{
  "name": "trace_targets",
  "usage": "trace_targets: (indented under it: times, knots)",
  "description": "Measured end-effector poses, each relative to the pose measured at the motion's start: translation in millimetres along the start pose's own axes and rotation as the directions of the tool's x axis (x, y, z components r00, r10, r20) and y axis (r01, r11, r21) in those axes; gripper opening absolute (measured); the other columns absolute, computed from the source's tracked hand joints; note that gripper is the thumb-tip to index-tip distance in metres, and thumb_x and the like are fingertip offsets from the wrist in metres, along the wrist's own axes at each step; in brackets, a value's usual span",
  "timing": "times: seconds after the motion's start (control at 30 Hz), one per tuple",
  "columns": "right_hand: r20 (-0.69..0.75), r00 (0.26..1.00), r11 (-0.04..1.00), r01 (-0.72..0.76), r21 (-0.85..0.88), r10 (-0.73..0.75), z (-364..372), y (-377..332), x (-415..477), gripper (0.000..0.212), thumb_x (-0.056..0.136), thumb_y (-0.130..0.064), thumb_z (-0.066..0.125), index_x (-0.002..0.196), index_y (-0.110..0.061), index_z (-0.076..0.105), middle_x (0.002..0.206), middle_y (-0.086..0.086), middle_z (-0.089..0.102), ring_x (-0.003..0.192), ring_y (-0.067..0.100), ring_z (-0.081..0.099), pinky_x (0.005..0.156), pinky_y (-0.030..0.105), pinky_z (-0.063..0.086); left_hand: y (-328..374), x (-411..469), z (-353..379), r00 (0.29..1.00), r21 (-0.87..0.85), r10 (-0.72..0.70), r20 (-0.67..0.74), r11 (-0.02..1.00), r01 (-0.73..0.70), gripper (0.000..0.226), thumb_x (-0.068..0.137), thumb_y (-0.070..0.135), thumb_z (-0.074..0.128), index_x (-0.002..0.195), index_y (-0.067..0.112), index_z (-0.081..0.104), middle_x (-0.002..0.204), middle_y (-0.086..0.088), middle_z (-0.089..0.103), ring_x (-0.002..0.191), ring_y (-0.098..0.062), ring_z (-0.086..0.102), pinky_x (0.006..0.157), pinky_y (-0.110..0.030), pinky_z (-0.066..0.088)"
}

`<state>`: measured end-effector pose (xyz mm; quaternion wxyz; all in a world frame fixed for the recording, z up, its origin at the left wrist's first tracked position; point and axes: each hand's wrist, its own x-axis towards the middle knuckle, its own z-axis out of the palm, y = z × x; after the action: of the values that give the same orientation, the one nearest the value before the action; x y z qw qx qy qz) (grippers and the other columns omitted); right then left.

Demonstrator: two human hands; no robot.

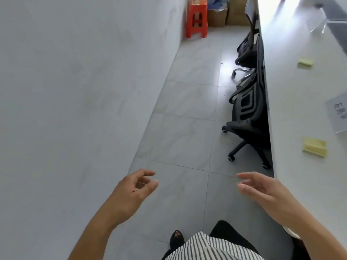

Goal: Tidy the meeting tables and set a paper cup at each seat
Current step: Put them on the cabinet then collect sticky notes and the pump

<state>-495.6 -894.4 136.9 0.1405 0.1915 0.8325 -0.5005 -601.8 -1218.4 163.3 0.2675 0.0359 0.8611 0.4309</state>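
In the head view both hands are out in front of me over the floor (pixel 184 128), just off the long edge of the desk (pixel 293 109). The left hand (pixel 135 190) hangs with its fingers loosely curled round nothing. The right hand (pixel 262 192) is spread, relaxed and bare, close beside the desk's near corner. No cup shows on the desk or in either hand, so I judge I'm walking the aisle along the desk between pickups. On the desk lie a near pad (pixel 315 147) and a far pad (pixel 305 62), both yellow, with a printed sheet (pixel 338 113) between them. A near chair (pixel 247 124) and a far chair (pixel 247 51) are pushed in under the desk's edge. To do this well I'd tidy the pads and sheet first with the right hand, the one nearer the desk, then set a cup before each chair, back from the edge. Past the desk's far end stand a stool (pixel 197 17) and boxes (pixel 217 15). I cannot tell if cups are there.
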Motion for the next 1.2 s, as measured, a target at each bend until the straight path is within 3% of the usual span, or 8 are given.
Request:
trace_targets:
  times: [0.23,0.47,0.67,0.77,0.93,1.07,1.2]
  knots:
    - [-0.062,0.98,0.978,-0.185,0.101,0.191,-37,14,70,0.025,0.083,-0.035,0.069,0.107,-0.034,0.067,0.094,-0.008,0.074,0.088,-0.002,0.068,0.087,0.026,0.052,73,141,12,0.974,0.058,0.106,0.198,0.991,-0.119,0.02,0.088,0.038,0.062,0.108,0.038,0.061,0.095,0.007,0.065,0.085,0.004,0.063,0.081,-0.019,0.05]
    - [-0.209,0.963,0.982,-0.149,0.115,0.171,-116,-2,171,0.022,0.086,-0.038,0.066,0.108,-0.037,0.064,0.094,-0.011,0.072,0.086,-0.004,0.067,0.086,0.026,0.053,152,248,33,0.908,0.175,0.154,0.39,0.956,-0.237,0.025,0.087,0.044,0.061,0.112,0.042,0.059,0.102,0.01,0.067,0.094,0.007,0.061,0.084,-0.02,0.052]
    - [-0.271,0.936,0.967,-0.181,0.181,0.226,-155,-12,212,0.027,0.085,-0.042,0.066,0.111,-0.038,0.063,0.095,-0.012,0.072,0.09,-0.002,0.067,0.085,0.023,0.052,205,324,46,0.872,0.189,0.197,0.448,0.932,-0.308,0.027,0.086,0.044,0.06,0.112,0.038,0.06,0.1,0.011,0.068,0.093,0.004,0.063,0.078,-0.015,0.049]
    - [-0.338,0.882,0.94,-0.268,0.213,0.328,-168,3,226,0.029,0.084,-0.044,0.066,0.113,-0.039,0.062,0.096,-0.013,0.07,0.091,-0.001,0.066,0.084,0.022,0.05,228,375,64,0.797,0.209,0.202,0.569,0.902,-0.377,0.023,0.087,0.042,0.06,0.109,0.04,0.06,0.099,0.011,0.068,0.092,0.007,0.062,0.079,-0.016,0.049]
    - [-0.417,0.723,0.825,-0.392,0.407,0.55,-172,12,231,0.029,0.084,-0.043,0.067,0.112,-0.035,0.064,0.096,-0.011,0.071,0.092,0.001,0.066,0.09,0.029,0.052,281,449,99,0.632,0.219,0.211,0.745,0.818,-0.531,0.019,0.087,0.044,0.06,0.106,0.043,0.059,0.096,0.012,0.068,0.09,0.005,0.063,0.081,-0.021,0.052]
    - [-0.451,0.595,0.736,-0.423,0.528,0.665,-175,13,236,0.027,0.086,-0.042,0.066,0.112,-0.034,0.062,0.101,-0.012,0.067,0.096,0.001,0.063,0.085,0.022,0.048,331,493,142,0.477,0.2,0.201,0.855,0.721,-0.663,0.025,0.09,0.041,0.057,0.115,0.038,0.056,0.099,0.015,0.066,0.091,0.003,0.063,0.076,-0.016,0.051]
    - [-0.451,0.458,0.635,-0.429,0.643,0.766,-171,36,236,0.032,0.086,-0.039,0.066,0.117,-0.032,0.061,0.101,-0.009,0.066,0.098,0.005,0.063,0.088,0.025,0.048,368,511,185,0.332,0.156,0.171,0.928,0.63,-0.761,0.033,0.089,0.046,0.056,0.119,0.035,0.057,0.1,0.015,0.067,0.093,-0.001,0.064,0.086,-0.03,0.055]
